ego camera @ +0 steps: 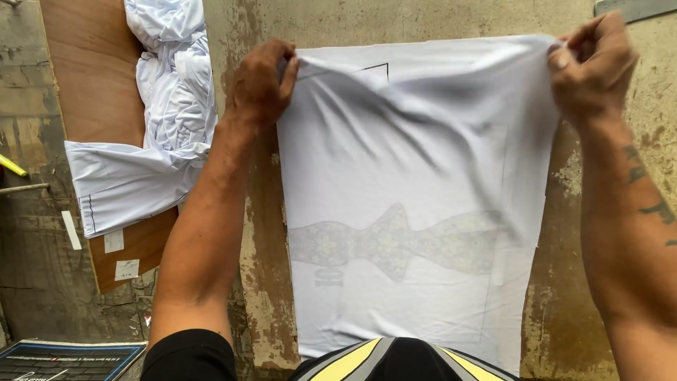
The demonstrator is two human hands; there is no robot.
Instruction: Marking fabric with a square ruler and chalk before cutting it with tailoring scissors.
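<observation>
Where the worn table (pixel 261 212) meets its left edge, a brown board (pixel 92 85) lies along it, and a heap of white cloth (pixel 169 92) rests on the board, its lower end spread flat toward the board's near corner. Two small paper labels (pixel 121 255) sit on the board's near end, just below that cloth. Left of the board a yellow rod (pixel 10 166) and a thin bar show at the frame's edge, and a dark printed sheet (pixel 67 358) lies at the near left corner.

The left hand (pixel 262 83) is closed on the far left corner of a white sheet (pixel 416 162), fingers curled over the hem and pinching it. The sheet lies along the middle of the table, running from the far side down to the near edge, its upper part lifted and creased into diagonal folds, its lower part flat. A faint patterned shape (pixel 395 243) shows through the fabric across the lower half, and a thin dark line marks the far left corner.

The right hand (pixel 592 63) is clamped on the sheet's far right corner, the fabric bunched between thumb and fingers. The hands are well apart, the sheet's far edge stretched between them. A grey strip (pixel 635 8) lies at the far right corner of the table.
</observation>
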